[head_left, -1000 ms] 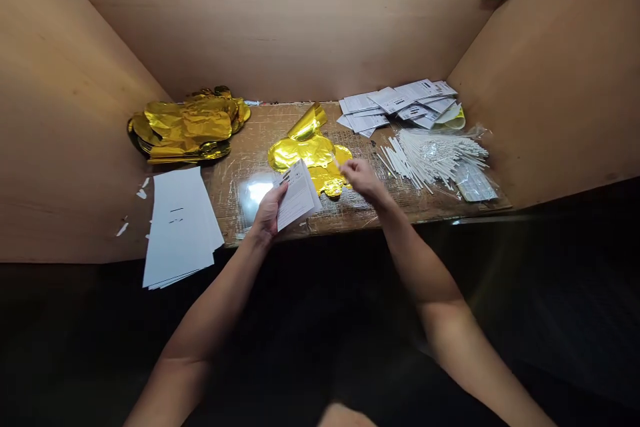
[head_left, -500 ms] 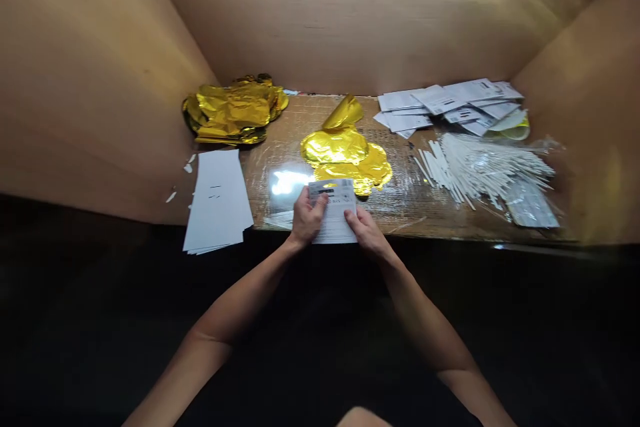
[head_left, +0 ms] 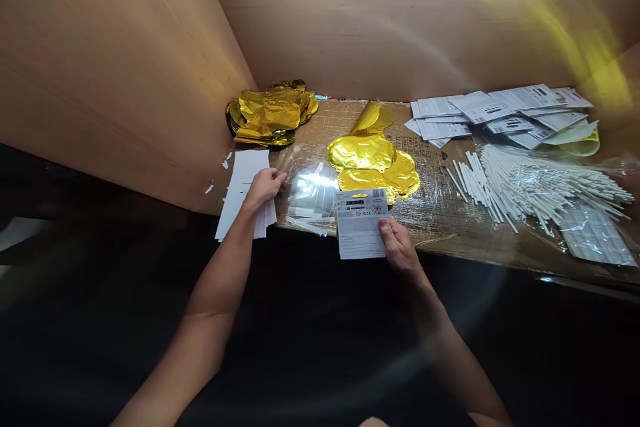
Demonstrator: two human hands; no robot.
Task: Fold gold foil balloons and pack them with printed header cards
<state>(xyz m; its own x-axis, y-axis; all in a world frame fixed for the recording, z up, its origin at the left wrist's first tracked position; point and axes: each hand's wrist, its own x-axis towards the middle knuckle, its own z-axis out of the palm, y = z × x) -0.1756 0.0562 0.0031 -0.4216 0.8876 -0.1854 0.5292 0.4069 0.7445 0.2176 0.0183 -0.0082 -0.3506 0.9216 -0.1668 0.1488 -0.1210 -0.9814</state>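
My right hand (head_left: 399, 245) grips a printed white card (head_left: 361, 233) by its right edge, thumb on the front; the card has a hang slot and small print. It hangs over the table's front edge, below shiny gold foil balloons (head_left: 361, 151) lying flat. My left hand (head_left: 265, 188) is above a stack of white paper sheets (head_left: 240, 177), its fingers pinched together by the stack's right side. Whatever those fingertips hold, if anything, I cannot make out. Just right of them lie clear plastic bags (head_left: 313, 195).
More gold foil balloons (head_left: 270, 117) are heaped at the back left. Printed packets (head_left: 483, 108) pile up at the back right, behind many white sticks (head_left: 520, 180) partly under clear plastic. Cardboard walls (head_left: 345, 33) stand at the back and sides.
My left hand has let go of the card and moved left to the paper stack. My right hand keeps the card alone. The view has turned left.
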